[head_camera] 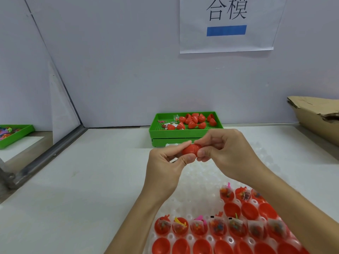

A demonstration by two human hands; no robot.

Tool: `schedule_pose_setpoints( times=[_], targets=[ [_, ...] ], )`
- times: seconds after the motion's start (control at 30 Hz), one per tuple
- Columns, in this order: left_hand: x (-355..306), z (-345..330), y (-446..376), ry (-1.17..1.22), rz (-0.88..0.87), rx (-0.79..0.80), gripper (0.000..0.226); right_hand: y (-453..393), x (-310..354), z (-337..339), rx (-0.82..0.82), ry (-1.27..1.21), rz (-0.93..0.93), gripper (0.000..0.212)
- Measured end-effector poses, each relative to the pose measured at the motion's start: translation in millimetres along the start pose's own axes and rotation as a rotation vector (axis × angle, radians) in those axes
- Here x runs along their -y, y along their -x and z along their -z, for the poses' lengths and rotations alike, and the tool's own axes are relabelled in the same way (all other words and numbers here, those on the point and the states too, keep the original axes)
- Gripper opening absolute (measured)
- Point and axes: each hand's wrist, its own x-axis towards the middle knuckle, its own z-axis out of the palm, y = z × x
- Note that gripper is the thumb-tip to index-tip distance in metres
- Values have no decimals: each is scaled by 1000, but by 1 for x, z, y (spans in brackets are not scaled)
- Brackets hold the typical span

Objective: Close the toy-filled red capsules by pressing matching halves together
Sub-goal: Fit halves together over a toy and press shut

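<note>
Bottom right of frame: white moulded tray [190,235] with round pockets, running from the lower edge up toward centre. Nearest row holds empty red capsule halves [181,246], open side up. The row above it holds filled halves [180,226] — each with a small clear packet of coloured toy bits sticking out. Further up on the right, three more empty halves, then three more filled ones near the right forearm. The upper part of the tray shows bare white pockets.

Centre of frame, above the tray: both hands raised and meeting. Left hand [165,162] pinches the left end of a red capsule [189,150] between thumb and forefinger, other fingers curled under. Right hand [225,153] grips the right end, thumb in front, fingers curled over the top. The two halves sit together with a visible seam down the middle; whether fully snapped cannot be told.

Behind the hands, centre: green tray [185,132] stacked on a second green tray, holding closed red capsules [192,123] and a few loose toy packets.

Far left edge: another green tray [16,134] with mixed coloured pieces. Right edge: torn cardboard [315,114]. Top — a paper sign [227,39] with a blue bar on the pale wall.
</note>
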Motion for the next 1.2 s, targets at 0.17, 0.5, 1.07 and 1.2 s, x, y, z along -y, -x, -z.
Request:
schedule_pose_setpoints(
  times=[0.17, 0.5, 1.07, 1.2],
  targets=[
    [0, 1, 0, 12, -20, 3, 33, 0, -1, -1, -26, -45, -9, 17],
    [0, 2, -1, 0, -31, 6, 34, 1, 2, 3, 33, -30, -6, 24],
    [7, -2, 1, -178, -118, -18, 40, 1, 4, -6, -41, 258, 28, 21],
    [0, 0, 1, -159, -145, -1, 39, 2, 10, -3, -35, 197, 33, 34]
  ],
)
